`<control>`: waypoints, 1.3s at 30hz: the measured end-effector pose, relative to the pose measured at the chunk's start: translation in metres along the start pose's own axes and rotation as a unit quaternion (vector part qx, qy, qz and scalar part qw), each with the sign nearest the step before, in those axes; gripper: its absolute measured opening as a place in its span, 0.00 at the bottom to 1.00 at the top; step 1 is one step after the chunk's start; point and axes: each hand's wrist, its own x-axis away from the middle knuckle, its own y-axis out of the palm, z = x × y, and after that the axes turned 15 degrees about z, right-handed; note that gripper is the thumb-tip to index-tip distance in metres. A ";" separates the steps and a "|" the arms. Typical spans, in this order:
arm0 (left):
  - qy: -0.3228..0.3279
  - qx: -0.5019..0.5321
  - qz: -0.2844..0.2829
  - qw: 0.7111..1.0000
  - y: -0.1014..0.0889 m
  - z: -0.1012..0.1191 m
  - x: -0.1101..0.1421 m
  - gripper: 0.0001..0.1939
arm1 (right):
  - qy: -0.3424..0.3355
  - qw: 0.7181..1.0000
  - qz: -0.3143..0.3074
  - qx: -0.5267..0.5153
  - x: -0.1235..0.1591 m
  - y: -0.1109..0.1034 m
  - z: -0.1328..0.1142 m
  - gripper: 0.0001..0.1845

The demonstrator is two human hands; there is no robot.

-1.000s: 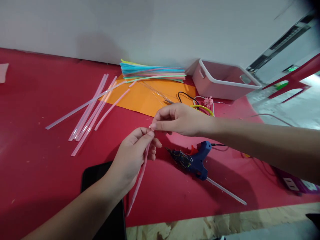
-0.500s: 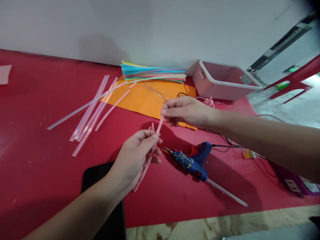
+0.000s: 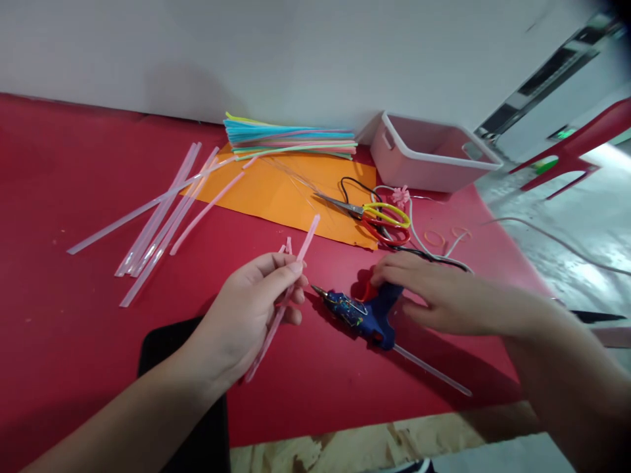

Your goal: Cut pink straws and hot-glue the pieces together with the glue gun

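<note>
My left hand (image 3: 256,302) is closed on a few pink plastic straws (image 3: 308,239), pinching one between thumb and finger so that its end points up and away. Shorter pink ends stick out beside it, and the lower ends show below the palm. My right hand (image 3: 434,292) has its fingers curled over the handle of a blue hot glue gun (image 3: 352,312), near the red trigger. The gun lies on the red table with its nozzle towards my left hand. A clear glue stick (image 3: 434,371) juts from its back end.
Loose pink straws (image 3: 162,230) lie at left. Behind, a bundle of coloured straws (image 3: 290,136) rests by an orange sheet (image 3: 276,190). Scissors (image 3: 384,215), cords and a pink bin (image 3: 424,164) are at right. A black flat object (image 3: 167,335) lies under my left forearm.
My right hand has let go of the pink straw's upper end and moved down and right onto the glue gun's handle. The scissors have come into sight. My left hand keeps its hold.
</note>
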 end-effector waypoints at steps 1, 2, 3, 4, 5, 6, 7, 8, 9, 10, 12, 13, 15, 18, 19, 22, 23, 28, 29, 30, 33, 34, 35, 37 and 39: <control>-0.008 -0.007 -0.004 1.000 0.001 -0.001 0.003 0.06 | -0.016 1.000 -0.019 -0.018 0.006 0.005 0.003 0.25; -0.018 -0.011 -0.009 1.000 0.002 -0.002 0.007 0.05 | -0.019 0.999 -0.023 -0.028 0.010 0.009 0.005 0.28; -0.028 -0.013 -0.014 0.999 0.003 -0.003 0.011 0.05 | -0.020 0.999 -0.022 -0.038 0.013 0.013 0.006 0.29; -0.034 -0.011 -0.021 0.999 0.004 -0.003 0.015 0.05 | -0.008 0.999 -0.012 -0.044 0.014 0.017 0.006 0.30; -0.037 -0.008 -0.028 0.999 0.004 -0.003 0.018 0.05 | 0.002 0.999 0.003 -0.046 0.014 0.021 0.005 0.31; -0.036 -0.006 -0.033 0.999 0.004 -0.003 0.021 0.06 | 0.004 0.999 0.019 -0.046 0.014 0.026 0.004 0.33; -0.033 -0.004 -0.037 0.999 0.004 -0.003 0.023 0.05 | -0.005 0.998 0.032 -0.047 0.013 0.030 0.002 0.34; -0.027 -0.001 -0.039 0.999 0.003 -0.002 0.023 0.05 | -0.024 0.998 0.041 -0.048 0.012 0.034 0.002 0.34; -0.019 0.002 -0.041 0.999 0.003 -0.001 0.024 0.06 | -0.048 0.997 0.038 -0.052 0.012 0.038 0.001 0.32; -0.007 0.006 -0.043 0.999 0.002 -0.001 0.023 0.06 | -0.066 0.996 0.036 -0.056 0.011 0.041 0.002 0.29; 0.027 0.018 -0.047 0.998 0.003 0.001 0.020 0.09 | -0.074 0.993 0.066 -0.066 0.011 0.046 0.005 0.20; 0.042 0.016 -0.056 0.997 0.003 0.001 0.017 0.08 | -0.058 0.990 0.110 -0.068 0.011 0.047 0.007 0.16; 0.061 0.015 -0.059 0.996 0.004 0.002 0.013 0.08 | -0.008 0.971 0.231 -0.066 0.010 0.048 0.009 0.11; 0.067 0.005 -0.050 0.996 0.003 0.001 0.006 0.08 | 0.066 0.907 0.410 -0.072 0.006 0.050 0.003 0.06; 0.065 0.000 -0.049 0.997 0.002 0.000 0.004 0.08 | 0.053 0.892 0.442 -0.079 0.004 0.052 0.000 0.06; 0.048 -0.019 -0.051 0.997 -0.003 -0.006 0.000 0.07 | -0.041 0.898 0.431 -0.084 -0.002 0.062 -0.006 0.07; 0.041 -0.028 -0.051 0.997 -0.005 -0.008 -0.002 0.06 | -0.074 0.903 0.414 -0.086 -0.003 0.066 -0.005 0.07; 0.024 -0.098 -0.037 0.994 -0.011 -0.014 -0.007 0.05 | -0.137 0.921 0.355 -0.087 -0.005 0.078 0.006 0.06; 0.033 -0.123 -0.035 0.991 -0.012 -0.015 -0.007 0.05 | -0.138 0.924 0.347 -0.085 -0.004 0.078 0.007 0.06; 0.046 -0.145 -0.033 0.988 -0.013 -0.015 -0.007 0.06 | -0.142 0.926 0.340 -0.085 -0.003 0.078 0.007 0.08; 0.081 -0.182 -0.038 0.979 -0.015 -0.015 -0.006 0.08 | -0.151 0.929 0.328 -0.083 -0.003 0.076 0.004 0.13; 0.085 -0.187 -0.041 0.978 -0.015 -0.015 -0.005 0.08 | -0.153 0.930 0.326 -0.078 -0.003 0.076 0.003 0.14; 0.088 -0.191 -0.043 0.977 -0.015 -0.015 -0.005 0.08 | -0.158 0.930 0.323 -0.073 -0.003 0.075 0.001 0.15; 0.094 -0.191 -0.046 0.976 -0.014 -0.014 -0.004 0.08 | -0.166 0.932 0.315 -0.063 -0.004 0.075 0.000 0.16; 0.105 -0.179 -0.049 0.977 -0.013 -0.014 -0.003 0.08 | -0.170 0.934 0.310 -0.056 -0.005 0.076 -0.001 0.14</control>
